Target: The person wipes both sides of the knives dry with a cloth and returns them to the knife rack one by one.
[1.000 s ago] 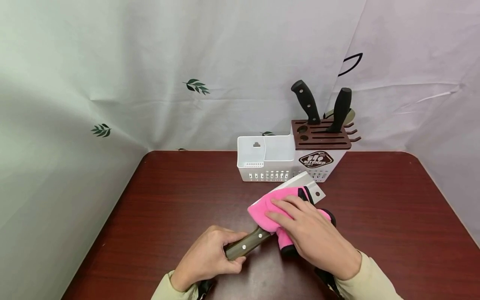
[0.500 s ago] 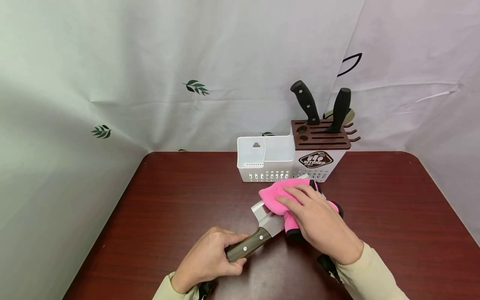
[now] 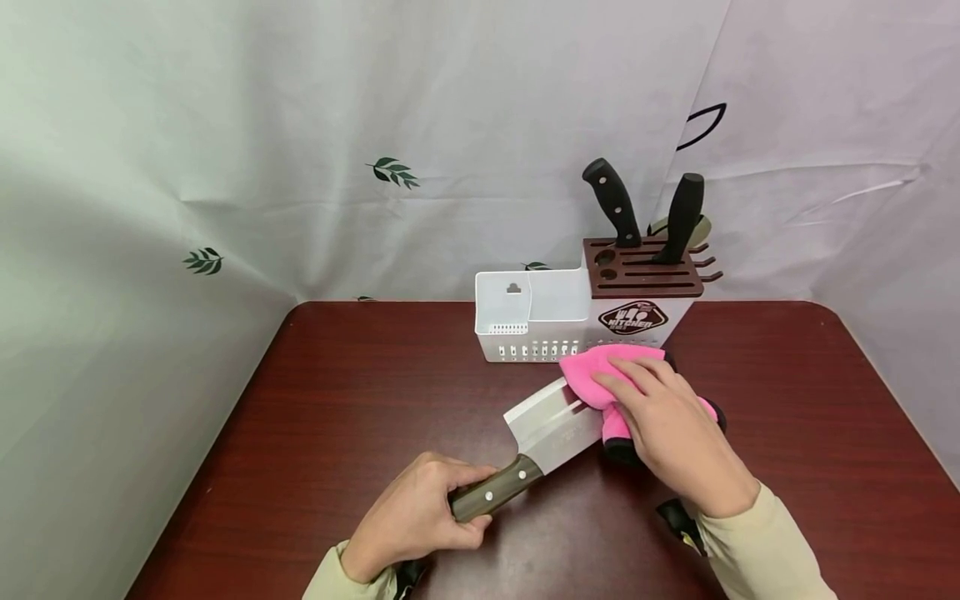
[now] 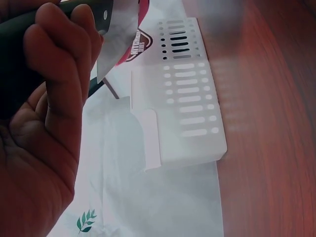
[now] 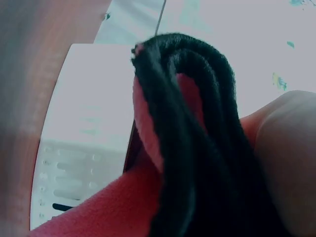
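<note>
A cleaver with a broad steel blade slants up and to the right over the table. My left hand grips its brown riveted handle, fingers curled round it in the left wrist view. My right hand holds a pink cloth with black edging over the far end of the blade, hiding the tip. In the right wrist view the cloth's black edge is bunched in folds. The right thumb is hidden in the head view.
Just behind the cloth stands a white knife holder with a slotted brown top. Two black-handled knives stand in it, with hooks on its right side. The dark red table meets pale fabric walls at the back and sides.
My right hand and the pink cloth have slid along the blade, up and right, from near the handle to the far end, uncovering the blade. The left hand and handle have stayed put.
</note>
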The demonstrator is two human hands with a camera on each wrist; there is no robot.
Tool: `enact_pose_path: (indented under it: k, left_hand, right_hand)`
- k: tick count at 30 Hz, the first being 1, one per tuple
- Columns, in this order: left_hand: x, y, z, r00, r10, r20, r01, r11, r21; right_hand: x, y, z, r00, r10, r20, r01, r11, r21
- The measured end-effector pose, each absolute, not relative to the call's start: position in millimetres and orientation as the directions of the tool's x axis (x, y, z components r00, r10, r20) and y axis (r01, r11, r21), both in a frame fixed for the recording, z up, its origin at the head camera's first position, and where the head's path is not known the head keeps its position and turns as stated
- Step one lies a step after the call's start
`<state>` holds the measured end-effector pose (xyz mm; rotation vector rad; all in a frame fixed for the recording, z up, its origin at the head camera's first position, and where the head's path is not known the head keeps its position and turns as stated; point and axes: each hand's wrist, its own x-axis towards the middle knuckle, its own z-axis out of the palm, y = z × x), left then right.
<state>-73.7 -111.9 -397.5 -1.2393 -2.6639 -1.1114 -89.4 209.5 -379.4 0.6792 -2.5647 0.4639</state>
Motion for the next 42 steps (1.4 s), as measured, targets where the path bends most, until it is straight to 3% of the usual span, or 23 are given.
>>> enact_pose_path:
  k: [10, 17, 21, 31, 42]
  left_hand:
    - [-75, -116, -394, -0.725, 0.637, 0.261, 0.617, 0.433, 0.658]
    - [-75, -117, -390, -0.783, 0.615, 0.094, 0.418, 0.409, 0.811]
    - [-75, -117, -389, -0.794, 0.608, 0.026, 0.354, 0.427, 0.832]
    - [-77, -118, -392, -0.806, 0.59, 0.048, 0.358, 0.421, 0.833]
    - [-79, -121, -392, -0.784, 0.616, 0.083, 0.431, 0.443, 0.786]
  right_hand:
    - [-83, 224, -381, -0.766, -0.338, 0.547, -0.51, 0.838, -0.197]
    - [-74, 236, -372, -0.764, -0.297, 0.573, -0.486, 0.848, -0.209]
    - [-70, 240, -366, -0.766, -0.249, 0.593, -0.449, 0.867, -0.217]
    - [-69, 247, -360, -0.684, -0.198, 0.702, -0.478, 0.849, -0.225]
    - [-70, 247, -361, -0.678, -0.184, 0.711, -0.485, 0.839, -0.246]
